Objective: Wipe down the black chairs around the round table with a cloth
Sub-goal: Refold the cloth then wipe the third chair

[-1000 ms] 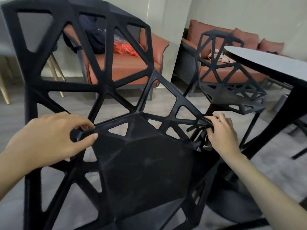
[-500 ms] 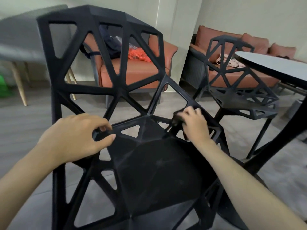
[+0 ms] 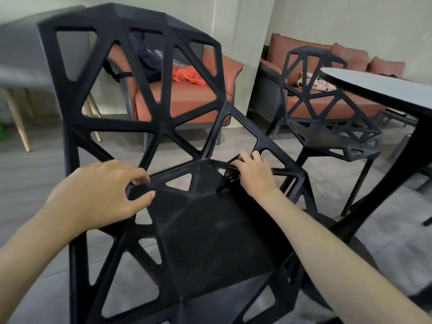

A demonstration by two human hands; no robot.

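A black lattice chair [image 3: 210, 230] fills the near view, its open-work back rising at the upper left. My left hand [image 3: 102, 195] grips a strut at the seat's left rear edge, thumb under and fingers over it. My right hand [image 3: 253, 175] presses a dark cloth [image 3: 230, 175] against the seat's right rear corner, fingers curled on it; most of the cloth is hidden under the hand. A second black chair [image 3: 327, 127] stands further right, beside the round table [image 3: 383, 90].
The table's black leg [image 3: 402, 164] slants down at the right, close to the near chair. An orange armchair [image 3: 187, 99] with a bag and an orange sofa [image 3: 346, 54] stand against the wall. Wooden legs [image 3: 18, 122] show at far left. Grey floor lies between.
My right hand has slid the cloth from the seat's outer right edge inward to the right rear corner. The view has shifted left and down; my left hand keeps its grip.
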